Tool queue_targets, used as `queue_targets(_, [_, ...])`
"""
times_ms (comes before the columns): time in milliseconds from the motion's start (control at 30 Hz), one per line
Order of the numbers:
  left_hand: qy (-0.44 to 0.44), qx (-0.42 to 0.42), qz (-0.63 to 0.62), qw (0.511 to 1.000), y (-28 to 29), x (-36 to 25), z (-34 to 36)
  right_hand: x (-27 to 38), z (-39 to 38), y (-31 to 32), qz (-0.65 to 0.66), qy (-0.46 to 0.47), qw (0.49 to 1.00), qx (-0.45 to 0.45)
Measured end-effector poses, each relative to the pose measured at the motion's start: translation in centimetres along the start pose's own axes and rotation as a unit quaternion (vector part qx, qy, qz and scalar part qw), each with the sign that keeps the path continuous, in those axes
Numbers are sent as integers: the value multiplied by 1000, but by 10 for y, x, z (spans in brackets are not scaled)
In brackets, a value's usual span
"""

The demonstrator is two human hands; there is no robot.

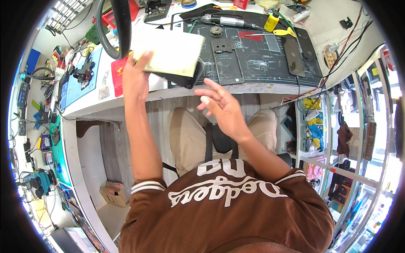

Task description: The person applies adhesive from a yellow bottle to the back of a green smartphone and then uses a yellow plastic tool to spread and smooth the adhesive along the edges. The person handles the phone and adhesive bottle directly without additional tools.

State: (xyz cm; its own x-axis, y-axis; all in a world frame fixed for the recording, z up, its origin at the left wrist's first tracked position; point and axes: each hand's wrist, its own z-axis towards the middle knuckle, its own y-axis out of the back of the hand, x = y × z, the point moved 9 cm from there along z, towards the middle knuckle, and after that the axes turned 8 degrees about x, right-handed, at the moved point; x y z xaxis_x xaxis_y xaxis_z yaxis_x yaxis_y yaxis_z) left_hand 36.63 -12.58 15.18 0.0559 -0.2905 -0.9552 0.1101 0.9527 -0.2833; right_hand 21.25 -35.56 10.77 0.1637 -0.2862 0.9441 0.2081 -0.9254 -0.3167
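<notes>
My left hand [136, 76] grips a pale cream, square, flat piece [168, 52] with a black phone-like slab [181, 81] under it, above the desk's near edge. My right hand [217, 101] is raised just right of them, fingers apart and slightly curled, holding nothing. On the dark patterned mat [263, 74] lie a bare phone frame [225, 71] with a dark plate at its top, a small round metal part [215, 31] and a dark phone [293, 59] toward the right.
An electric screwdriver [221, 20], yellow bottle [271, 22] and yellow pry tool [283, 32] lie at the back. A thick black loop [120, 33] hangs near my left hand. Blue mat [84, 97] with tools is left; glass shelving [354, 168] right. My legs are under the desk.
</notes>
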Motion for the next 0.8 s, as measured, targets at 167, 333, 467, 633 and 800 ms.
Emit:
queue_targets(167, [-9,-150,-278,949,41,32,-58,83,-14,35,-593,245,747,-176])
queue_targets(333, [50,-42,-460,885,37,64,-78,76,-11,58,-628,249,718,-167])
queue_targets(467, [67,98,-573,811,-10,54,-82,82,-13,68,-583,263,752,-160])
queue_targets(633, [93,151,-639,749,-55,55,-74,108,-22,99,-469,246,824,-203])
queue_targets(800, [83,208,-646,730,-92,46,-78,96,-27,164,-205,203,913,-290])
